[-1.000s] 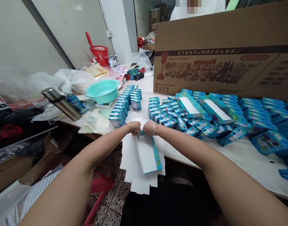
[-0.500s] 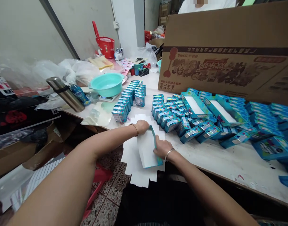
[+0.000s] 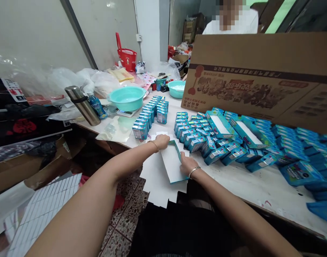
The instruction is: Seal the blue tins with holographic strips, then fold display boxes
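Observation:
A partly folded cardboard tray (image 3: 172,166), white inside and blue outside, rests on a stack of flat white cardboard blanks (image 3: 154,178) at the table's front edge. Its far and right walls stand up. At the far left corner, my left hand (image 3: 162,142) is closed on the tray. My right hand (image 3: 188,165) grips the right wall, thumb toward the inside, the other fingers mostly hidden. Two folded blue trays (image 3: 220,123) with white insides lie on rows of small blue boxes (image 3: 197,143) to the right.
A large brown carton (image 3: 259,89) stands behind the boxes, and a person in a white top is beyond it. More blue boxes (image 3: 143,125) line up left of centre. Near them are a turquoise basin (image 3: 127,98), a steel thermos (image 3: 83,105) and a blue bottle (image 3: 96,105).
The view has tilted up slightly, bringing a second turquoise basin more into sight. Both hands keep hold of the tray, which has shifted a little to the right over the blanks.

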A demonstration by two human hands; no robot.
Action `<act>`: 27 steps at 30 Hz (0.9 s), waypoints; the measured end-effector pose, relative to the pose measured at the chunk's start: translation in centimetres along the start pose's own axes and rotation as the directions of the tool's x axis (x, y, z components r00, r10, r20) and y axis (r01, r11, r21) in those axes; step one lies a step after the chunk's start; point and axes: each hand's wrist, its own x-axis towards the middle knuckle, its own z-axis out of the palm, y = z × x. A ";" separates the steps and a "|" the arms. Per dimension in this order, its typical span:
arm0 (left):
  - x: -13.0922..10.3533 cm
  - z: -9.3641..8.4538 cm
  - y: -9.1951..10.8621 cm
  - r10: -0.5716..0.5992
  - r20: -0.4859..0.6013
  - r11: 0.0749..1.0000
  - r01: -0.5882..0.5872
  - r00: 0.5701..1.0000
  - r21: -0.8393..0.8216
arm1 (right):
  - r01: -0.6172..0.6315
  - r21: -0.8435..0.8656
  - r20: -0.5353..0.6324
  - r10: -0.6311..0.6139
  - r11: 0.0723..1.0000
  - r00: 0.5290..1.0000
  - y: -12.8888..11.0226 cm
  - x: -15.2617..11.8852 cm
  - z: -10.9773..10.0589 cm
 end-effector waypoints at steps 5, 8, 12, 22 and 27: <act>-3.2 0.6 0.1 -0.221 -0.223 0.835 0.066 0.949 -0.546 | -0.108 0.115 -0.091 0.118 0.988 0.989 -0.6 -1.9 -0.2; -6.5 3.5 0.9 -0.288 -0.067 0.369 0.046 0.955 -0.928 | -0.134 0.223 -0.107 0.161 0.966 0.981 -2.3 -2.7 0.2; -8.5 4.2 -0.5 -0.073 0.047 0.539 0.079 0.996 -0.839 | 0.065 0.351 -0.078 -0.040 0.934 0.996 -2.7 -3.5 0.6; -3.3 0.1 -3.6 0.184 0.253 0.949 -0.105 0.950 -0.298 | 0.360 -0.213 -0.273 -0.409 0.908 0.871 -0.2 4.3 -4.4; -4.1 2.2 -2.2 0.129 0.166 0.992 -0.128 0.978 -0.012 | 0.457 -0.224 -0.106 -0.488 0.861 0.866 0.0 7.9 -3.9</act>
